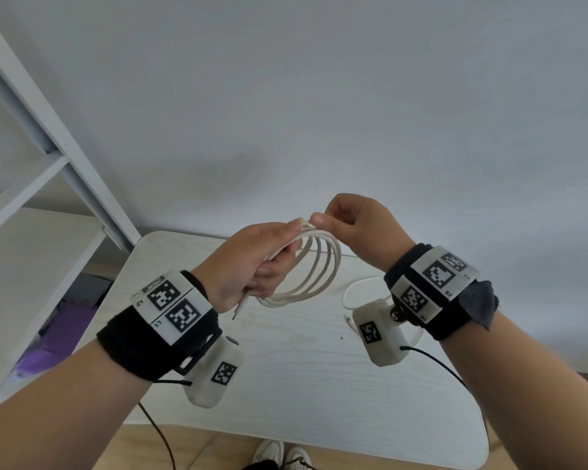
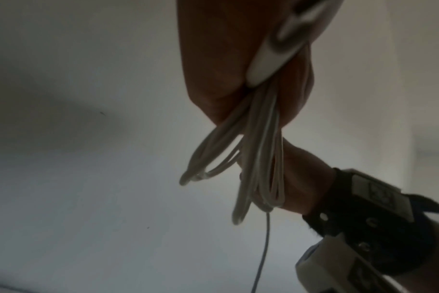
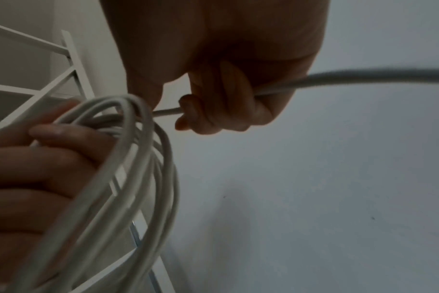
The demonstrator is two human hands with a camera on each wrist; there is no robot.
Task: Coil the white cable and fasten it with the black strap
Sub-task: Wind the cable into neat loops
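Note:
The white cable (image 1: 314, 273) hangs in several loops above the table. My left hand (image 1: 279, 249) grips the coil (image 2: 258, 158) at its upper left, fingers curled round the bundled strands, and one plug end (image 1: 237, 308) dangles below it. My right hand (image 1: 323, 220) pinches the strand at the top of the coil, right beside the left thumb. In the right wrist view its fingers (image 3: 208, 113) are curled round a single strand (image 3: 364, 77) leading off to the right. A loose tail (image 1: 352, 290) of the cable lies on the table under my right wrist. No black strap is visible.
A white table (image 1: 302, 368) lies below both hands. A white shelf frame (image 1: 48, 147) stands at the left, with something purple (image 1: 58, 337) on the floor beneath it. A plain wall fills the back. Shoes (image 1: 282, 452) show at the table's near edge.

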